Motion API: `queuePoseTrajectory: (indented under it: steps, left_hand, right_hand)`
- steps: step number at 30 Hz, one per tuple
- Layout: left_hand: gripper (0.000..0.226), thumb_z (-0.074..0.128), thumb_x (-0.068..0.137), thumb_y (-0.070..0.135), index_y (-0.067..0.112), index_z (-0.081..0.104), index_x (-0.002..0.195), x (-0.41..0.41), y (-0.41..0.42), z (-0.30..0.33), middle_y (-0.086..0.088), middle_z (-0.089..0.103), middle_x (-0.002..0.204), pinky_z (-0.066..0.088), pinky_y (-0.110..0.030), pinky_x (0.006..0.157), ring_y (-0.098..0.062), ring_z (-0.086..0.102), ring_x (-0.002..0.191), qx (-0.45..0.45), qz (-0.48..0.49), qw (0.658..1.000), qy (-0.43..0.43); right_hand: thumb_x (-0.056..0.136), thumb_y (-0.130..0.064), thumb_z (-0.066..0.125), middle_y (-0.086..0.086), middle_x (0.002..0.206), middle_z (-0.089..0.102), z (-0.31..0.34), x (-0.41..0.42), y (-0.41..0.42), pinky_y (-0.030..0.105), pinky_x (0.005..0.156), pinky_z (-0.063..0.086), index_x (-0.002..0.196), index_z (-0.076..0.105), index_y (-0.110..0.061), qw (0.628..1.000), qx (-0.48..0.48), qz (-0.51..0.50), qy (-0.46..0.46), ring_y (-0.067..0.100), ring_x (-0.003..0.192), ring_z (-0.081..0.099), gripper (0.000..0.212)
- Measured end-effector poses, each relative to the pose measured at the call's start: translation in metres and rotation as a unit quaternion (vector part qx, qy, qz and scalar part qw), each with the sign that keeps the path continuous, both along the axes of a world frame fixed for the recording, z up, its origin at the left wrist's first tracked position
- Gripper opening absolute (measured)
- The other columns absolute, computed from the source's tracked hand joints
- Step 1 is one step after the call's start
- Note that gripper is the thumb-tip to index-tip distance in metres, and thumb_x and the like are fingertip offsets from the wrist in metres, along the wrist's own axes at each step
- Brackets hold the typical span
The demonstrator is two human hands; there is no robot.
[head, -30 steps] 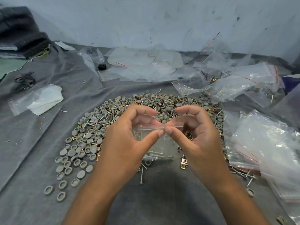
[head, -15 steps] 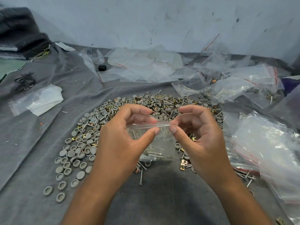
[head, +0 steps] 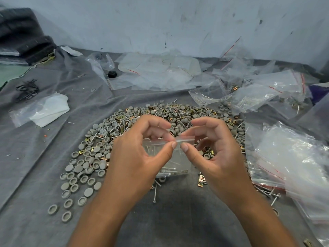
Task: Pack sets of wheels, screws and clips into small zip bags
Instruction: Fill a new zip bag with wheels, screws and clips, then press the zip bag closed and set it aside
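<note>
A small clear zip bag (head: 175,162) hangs between both hands, with screws and a clip lying in its bottom. My left hand (head: 137,157) pinches the zip strip near its middle between thumb and forefinger. My right hand (head: 211,154) pinches the same strip right beside it, thumb tips almost touching. Beneath and behind the hands spreads a heap of grey wheels (head: 92,157), brass clips (head: 202,181) and loose screws (head: 155,194) on the grey cloth (head: 169,223).
A pile of clear bags (head: 300,163) lies at the right, more empty bags (head: 160,72) at the back. A bag with white paper (head: 42,111) sits at the left, a black bundle of ties (head: 26,89) beyond it. A wall closes the far side.
Both hands dropped slightly with the bag. The pinch points have shifted along the zip strip, and the thumbs now sit closer to the strip's middle.
</note>
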State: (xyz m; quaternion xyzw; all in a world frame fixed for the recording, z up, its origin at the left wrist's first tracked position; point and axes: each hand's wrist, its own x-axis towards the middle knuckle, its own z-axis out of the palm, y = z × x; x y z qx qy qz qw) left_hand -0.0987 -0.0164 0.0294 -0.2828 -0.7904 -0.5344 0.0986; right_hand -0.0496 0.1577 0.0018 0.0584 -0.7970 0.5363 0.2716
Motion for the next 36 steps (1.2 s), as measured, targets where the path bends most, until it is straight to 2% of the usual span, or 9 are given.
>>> queuePoseTrajectory:
  steps: [3,10,14,16,20,24,28,32,36]
  left_hand:
    - [0.026,0.077,0.084,0.025,0.033,0.059,0.1,-0.0004,0.0011,-0.0001,0.017,0.07,0.091,0.045,-0.014,0.078,-0.008,0.067,0.093,-0.013,-0.013,1.0,0.002]
    - [0.031,0.08,0.083,0.029,0.035,0.059,0.104,0.001,0.0008,-0.0007,0.021,0.071,0.092,0.05,-0.026,0.074,-0.005,0.068,0.094,-0.008,-0.011,1.0,-0.006]
    - [0.028,0.079,0.083,0.028,0.034,0.058,0.102,0.0006,0.001,-0.0002,0.021,0.07,0.091,0.048,-0.018,0.077,-0.003,0.066,0.095,-0.022,-0.01,1.0,0.006]
    - [0.026,0.078,0.083,0.029,0.033,0.057,0.099,0.0002,0.0007,0.0,0.021,0.069,0.092,0.048,-0.016,0.078,-0.004,0.066,0.095,-0.027,-0.015,0.999,0.008]
    - [0.029,0.08,0.083,0.031,0.035,0.057,0.1,-0.0002,0.0003,-0.0007,0.021,0.071,0.092,0.053,-0.023,0.075,-0.002,0.068,0.094,-0.013,-0.012,1.0,-0.013]
    - [0.031,0.08,0.083,0.025,0.035,0.059,0.104,-0.0032,-0.0002,-0.003,0.017,0.071,0.092,0.053,-0.02,0.076,-0.005,0.069,0.093,0.002,-0.008,1.0,-0.027]
    - [0.03,0.08,0.083,0.024,0.034,0.058,0.101,-0.0024,-0.0001,-0.0024,0.016,0.07,0.09,0.052,-0.019,0.072,-0.006,0.069,0.091,-0.001,-0.006,1.0,-0.019]
    - [0.031,0.081,0.082,0.028,0.034,0.057,0.101,-0.0025,-0.001,-0.0013,0.018,0.071,0.088,0.051,-0.016,0.071,-0.004,0.069,0.09,0.0,-0.009,1.0,-0.024]
    - [0.034,0.082,0.08,0.029,0.035,0.058,0.105,-0.0034,-0.0011,-0.0025,0.02,0.073,0.091,0.049,-0.013,0.077,-0.001,0.069,0.092,0.012,-0.01,0.999,-0.042]
  right_hand:
    - [0.091,-0.028,0.073,-0.014,0.099,0.072,-0.0001,0.0008,-0.0007,0.019,0.077,0.048,0.122,0.051,-0.033,1.0,0.01,0.001,0.003,0.017,0.097,0.069,0.038]
    - [0.092,-0.031,0.068,-0.016,0.098,0.069,0.0015,0.0024,-0.0023,0.017,0.075,0.049,0.117,0.052,-0.033,1.0,0.005,0.001,-0.005,0.013,0.094,0.068,0.03]
    - [0.091,-0.027,0.071,-0.015,0.098,0.07,0.0008,0.0021,-0.0042,0.025,0.076,0.05,0.12,0.052,-0.031,1.0,0.006,0.002,-0.003,0.016,0.096,0.068,0.034]
    - [0.091,-0.029,0.071,-0.015,0.1,0.071,0.0013,0.0024,-0.0049,0.024,0.078,0.05,0.122,0.052,-0.03,1.0,0.01,0.008,-0.004,0.016,0.099,0.069,0.036]
    - [0.093,-0.024,0.069,-0.015,0.1,0.071,0.0013,0.0022,-0.0044,0.021,0.077,0.05,0.119,0.052,-0.032,1.0,0.002,0.004,-0.02,0.013,0.098,0.068,0.032]
    - [0.094,-0.024,0.066,-0.017,0.099,0.069,0.0011,0.0016,-0.0041,0.034,0.08,0.052,0.115,0.051,-0.035,1.0,-0.008,-0.013,-0.027,0.013,0.099,0.067,0.028]
    - [0.093,-0.023,0.066,-0.016,0.098,0.069,0.0014,0.0021,-0.0039,0.04,0.08,0.052,0.115,0.051,-0.034,0.999,-0.007,-0.011,-0.029,0.015,0.098,0.066,0.029]
    - [0.09,-0.026,0.072,-0.016,0.101,0.071,0.0032,0.0025,-0.0036,0.027,0.081,0.052,0.122,0.051,-0.031,1.0,0.005,-0.005,-0.019,0.014,0.101,0.069,0.039]
    - [0.092,-0.025,0.07,-0.013,0.098,0.072,0.0016,0.0014,-0.0036,0.022,0.081,0.053,0.12,0.051,-0.031,1.0,-0.013,-0.012,-0.016,0.013,0.098,0.07,0.035]
